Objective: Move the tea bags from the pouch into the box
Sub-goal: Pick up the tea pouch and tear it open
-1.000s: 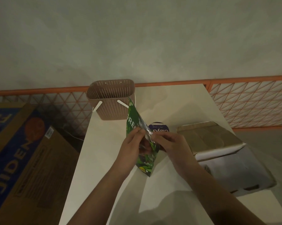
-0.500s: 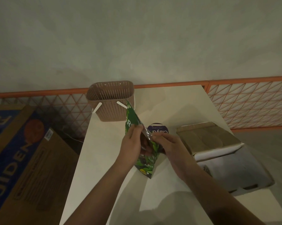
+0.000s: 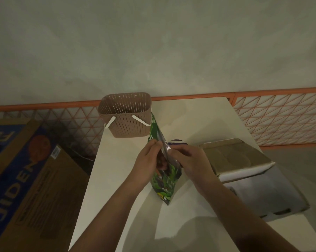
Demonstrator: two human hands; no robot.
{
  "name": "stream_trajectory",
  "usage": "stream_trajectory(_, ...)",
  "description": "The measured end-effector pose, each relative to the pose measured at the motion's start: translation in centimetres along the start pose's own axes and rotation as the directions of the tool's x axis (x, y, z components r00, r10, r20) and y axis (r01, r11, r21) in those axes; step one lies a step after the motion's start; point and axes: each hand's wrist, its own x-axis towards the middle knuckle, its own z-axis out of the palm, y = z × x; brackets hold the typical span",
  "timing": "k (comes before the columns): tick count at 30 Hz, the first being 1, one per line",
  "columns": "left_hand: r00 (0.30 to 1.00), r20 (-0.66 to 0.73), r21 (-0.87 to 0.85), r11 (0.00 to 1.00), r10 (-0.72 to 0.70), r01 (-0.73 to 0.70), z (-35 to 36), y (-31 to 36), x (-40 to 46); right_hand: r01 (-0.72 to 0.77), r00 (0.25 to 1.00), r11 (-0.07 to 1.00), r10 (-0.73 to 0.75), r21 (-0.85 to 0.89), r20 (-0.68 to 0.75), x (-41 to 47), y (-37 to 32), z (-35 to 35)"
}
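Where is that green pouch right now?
The green pouch stands near the middle of the white table, held between the left hand and right hand, before the basket.

Dim, greenish light — soft shadows on the table [image 3: 199, 113], slight blur, wide-angle bending at edges.

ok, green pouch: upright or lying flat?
Upright. The green pouch stands on its bottom edge on the table; left hand and right hand grip its top.
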Motion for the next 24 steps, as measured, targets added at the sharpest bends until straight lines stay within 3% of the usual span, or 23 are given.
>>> stream_trajectory(8, 0.999, 0.02, -0.099, 0.994, -0.034, 0.036, 0.6, -0.8, 0.0, -0.015, 1.0, 0.999, 0.015, 0.037, -0.009, 0.1, 0.4, -0.6)
stream_trajectory(15, 0.998, -0.064, 0.065, 0.998, -0.004, 0.008, 0.4, 0.8, 1.3, -0.057, 0.996, 0.994, 0.05, 0.09, 0.078, 0.6, 0.5, -0.3)
stream_trajectory(19, 0.998, -0.044, 0.172, 0.984, 0.049, -0.04, 0.3, 1.7, 1.8, -0.103, 0.992, 0.987, 0.094, 0.121, 0.08, 1.3, 0.5, 0.2)
stream_trajectory(24, 0.999, 0.03, 0.117, 0.992, 0.039, -0.042, -0.2, 1.4, 2.3, -0.088, 0.996, 0.991, 0.084, 0.104, 0.043, 2.2, -0.4, 0.2)
